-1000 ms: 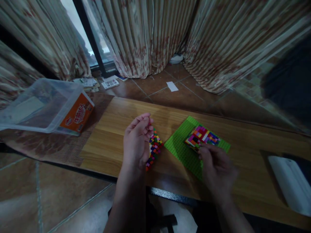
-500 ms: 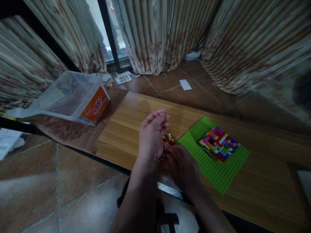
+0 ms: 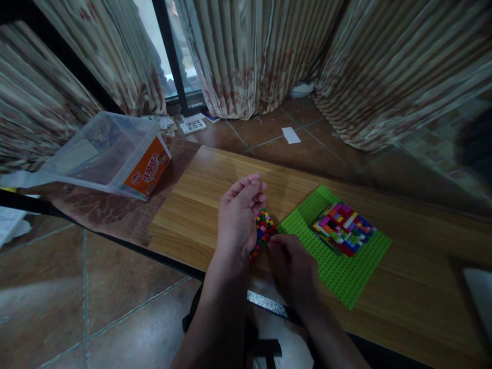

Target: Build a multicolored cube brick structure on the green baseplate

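Small loose building bricks (image 3: 264,225) in many colours lie in a heap on the wooden table, partly covered by my left hand. My left hand (image 3: 239,215) is raised over the heap's left side, palm turned to the right, its fingers curled against the thumb; whatever they enclose is hidden. At the heap's right edge, my right hand (image 3: 295,264) has thumb and forefinger pinched together, with the pinched contents too small to make out. To its right lies a green studded baseplate (image 3: 346,279), bearing a multicoloured patch of fitted bricks (image 3: 346,228).
A clear plastic bin (image 3: 109,179) with an orange label stands at the table's left end on a brown patterned cover (image 3: 111,215). Papers (image 3: 192,125) and a white sheet (image 3: 291,135) lie on the tiled floor beyond. Long striped curtains (image 3: 246,56) hang behind.
My right hand has drawn back slightly from the heap, so more of the loose bricks show. My left hand keeps its curled pose. The whole view has shifted a little.
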